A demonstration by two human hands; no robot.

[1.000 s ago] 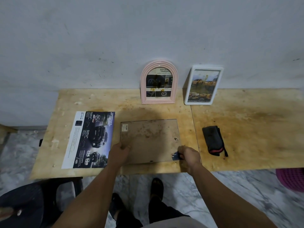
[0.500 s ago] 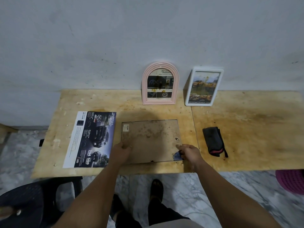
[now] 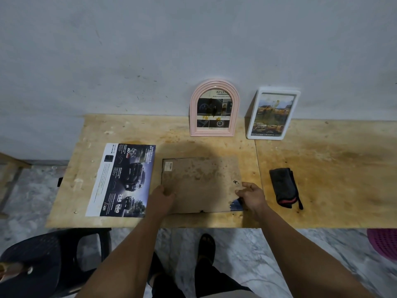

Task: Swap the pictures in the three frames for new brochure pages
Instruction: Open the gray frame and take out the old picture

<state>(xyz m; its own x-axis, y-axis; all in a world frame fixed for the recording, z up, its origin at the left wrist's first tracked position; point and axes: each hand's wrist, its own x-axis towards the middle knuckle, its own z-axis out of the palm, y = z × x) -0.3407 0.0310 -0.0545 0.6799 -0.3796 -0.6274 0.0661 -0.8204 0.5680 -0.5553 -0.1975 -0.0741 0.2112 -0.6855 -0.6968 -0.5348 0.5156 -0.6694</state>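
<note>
Altogether three frames show on the wooden counter. Two stand upright at the back, leaning on the wall: one pink arched frame and, just to its right, one white rectangular frame, each with a printed picture inside. The third frame lies face down near the front edge, its stained brown backing board upward, with a dark printed corner poking out at its near right. One brochure page, showing dark trucks, lies flat just left of that frame, apart from it. One rolled black cloth with a red band lies well to the right.

Two bare hands are on the face-down frame. The left hand grips its near left edge, fingers curled onto the backing. The right hand holds the near right corner, thumb on the board and fingers bent around the edge beside the printed corner
</note>
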